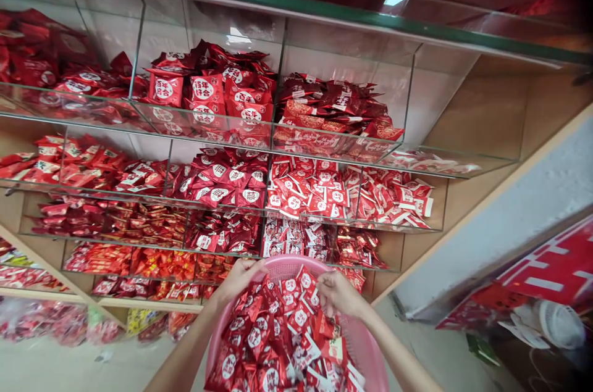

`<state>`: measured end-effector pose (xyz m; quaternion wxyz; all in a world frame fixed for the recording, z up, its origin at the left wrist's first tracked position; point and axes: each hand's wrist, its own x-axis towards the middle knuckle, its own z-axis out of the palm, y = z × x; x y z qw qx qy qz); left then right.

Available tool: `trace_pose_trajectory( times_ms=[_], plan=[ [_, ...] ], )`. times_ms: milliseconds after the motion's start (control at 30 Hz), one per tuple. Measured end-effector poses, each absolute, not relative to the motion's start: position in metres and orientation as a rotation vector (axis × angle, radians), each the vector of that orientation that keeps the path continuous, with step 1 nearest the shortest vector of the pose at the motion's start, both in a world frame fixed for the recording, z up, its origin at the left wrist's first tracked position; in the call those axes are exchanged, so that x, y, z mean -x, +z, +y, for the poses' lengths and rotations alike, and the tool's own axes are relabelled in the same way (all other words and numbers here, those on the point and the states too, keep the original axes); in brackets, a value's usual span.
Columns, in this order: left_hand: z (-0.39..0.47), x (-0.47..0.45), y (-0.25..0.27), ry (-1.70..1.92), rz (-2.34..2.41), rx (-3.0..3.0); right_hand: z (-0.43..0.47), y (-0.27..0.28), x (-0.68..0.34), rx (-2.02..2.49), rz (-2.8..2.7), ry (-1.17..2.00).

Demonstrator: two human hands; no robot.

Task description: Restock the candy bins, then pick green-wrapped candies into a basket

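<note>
A pink plastic basket [370, 349] with a perforated rim sits in front of me, heaped with small red-and-white candy packets [259, 336]. My left hand [241, 279] is closed on the basket's far left rim, thumb on top. Over the right part of the heap, my right hand [340, 294] has its fingers curled in among the packets near the far right rim. Whatever lies between those fingers is hidden. A packet with a cream patch [334, 349] lies just below the right hand.
Tiered shelves [222, 194] with glass dividers rise ahead, their bins full of red packets. A green-edged glass pane [296, 0] crosses above. Bagged goods [65, 321] sit on the floor at left. A white fan-like object [560, 324] and red signs [551, 262] stand at right.
</note>
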<state>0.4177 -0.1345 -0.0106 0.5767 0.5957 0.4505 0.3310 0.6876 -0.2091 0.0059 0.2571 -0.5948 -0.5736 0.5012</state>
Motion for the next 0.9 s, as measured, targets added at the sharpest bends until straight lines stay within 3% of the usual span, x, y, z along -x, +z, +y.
trace_pose_trajectory(
  times_ms=[167, 533, 900],
  plan=[
    [-0.131, -0.417, -0.018, 0.785, 1.035, -1.409, -0.213, -0.006, -0.695, 1.772, -1.537, 1.265],
    [-0.132, -0.417, -0.017, 0.788, 1.044, -1.436, -0.203, -0.02, -0.696, 1.93, -1.635, 1.373],
    [-0.128, -0.417, -0.023, 0.793, 1.034, -1.423, -0.207, 0.019, -0.673, 2.115, -1.851, 0.53]
  ],
)
